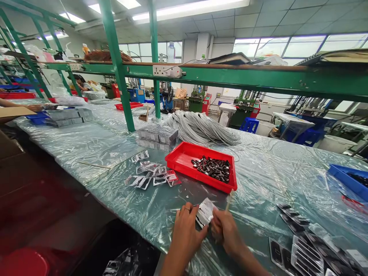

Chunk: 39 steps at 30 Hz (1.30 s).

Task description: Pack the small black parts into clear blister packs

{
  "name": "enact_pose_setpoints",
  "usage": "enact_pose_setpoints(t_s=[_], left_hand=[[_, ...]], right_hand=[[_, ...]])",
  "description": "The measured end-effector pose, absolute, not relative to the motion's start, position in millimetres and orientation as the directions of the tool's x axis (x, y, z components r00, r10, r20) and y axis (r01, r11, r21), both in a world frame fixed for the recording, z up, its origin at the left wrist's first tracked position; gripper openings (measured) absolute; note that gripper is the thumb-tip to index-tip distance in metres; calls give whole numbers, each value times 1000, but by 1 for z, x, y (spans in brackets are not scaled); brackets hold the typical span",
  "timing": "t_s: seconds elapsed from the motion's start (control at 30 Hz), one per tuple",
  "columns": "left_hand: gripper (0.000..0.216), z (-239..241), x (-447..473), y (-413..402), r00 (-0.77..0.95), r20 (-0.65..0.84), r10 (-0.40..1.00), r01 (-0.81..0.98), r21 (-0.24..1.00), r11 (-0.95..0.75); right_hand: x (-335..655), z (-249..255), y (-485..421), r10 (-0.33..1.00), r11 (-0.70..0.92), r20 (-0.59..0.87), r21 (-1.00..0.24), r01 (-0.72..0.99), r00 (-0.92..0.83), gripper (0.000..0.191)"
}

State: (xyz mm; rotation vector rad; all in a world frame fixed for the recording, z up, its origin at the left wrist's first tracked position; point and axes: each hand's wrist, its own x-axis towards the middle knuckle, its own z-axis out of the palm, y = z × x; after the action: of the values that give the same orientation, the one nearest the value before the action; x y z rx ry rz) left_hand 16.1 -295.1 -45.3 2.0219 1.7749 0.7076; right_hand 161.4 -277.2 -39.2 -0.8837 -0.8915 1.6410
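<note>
My left hand point(185, 230) and my right hand point(225, 230) meet at the table's near edge, both pinched on a small clear plastic bag point(205, 211) held between them. A thin wooden stick point(229, 200) pokes up from my right hand. Just beyond stands a red tray point(184, 157) with several small dark parts point(214, 168) in it. Several filled little bags point(151, 174) lie scattered to the tray's left.
A coil of grey cable point(201, 128) and stacked grey boxes point(156, 137) lie behind the tray. Packaged parts point(307, 245) are piled at right near a blue bin point(346, 180). A green post point(117, 65) rises from the plastic-covered table point(264, 172). Another person's arm point(20, 106) rests far left.
</note>
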Motion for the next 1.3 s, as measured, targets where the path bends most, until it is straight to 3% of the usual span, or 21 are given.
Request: enact_pose_setpoints(t_s=[0.17,0.33,0.67,0.8,1.03,1.3], left_hand=[[54,-42,13,-295,136,103,985,789,590,-171],[56,-42,11,-300,154,122,981,771,605,-196],[51,-37,17,-302,106,83,991,817,561,-134],[52,-37,16,-302,144,60,988,810,566,-153],[53,-40,14,-300,147,86,985,791,588,-169],[49,-40,15,-299,136,115,984,810,559,-177]], right_hand=[[178,-21,-284,989,-105,-32,-835,-541,-143,60],[148,-19,-244,979,-64,46,-856,-513,-197,59],[149,-53,-255,980,-83,-1,-911,-404,-198,58],[161,-44,-252,970,-163,-57,-876,-455,-238,55],[150,-19,-213,993,-17,42,-871,-490,-111,55],[159,-41,-238,989,-55,1,-923,-380,-146,54]])
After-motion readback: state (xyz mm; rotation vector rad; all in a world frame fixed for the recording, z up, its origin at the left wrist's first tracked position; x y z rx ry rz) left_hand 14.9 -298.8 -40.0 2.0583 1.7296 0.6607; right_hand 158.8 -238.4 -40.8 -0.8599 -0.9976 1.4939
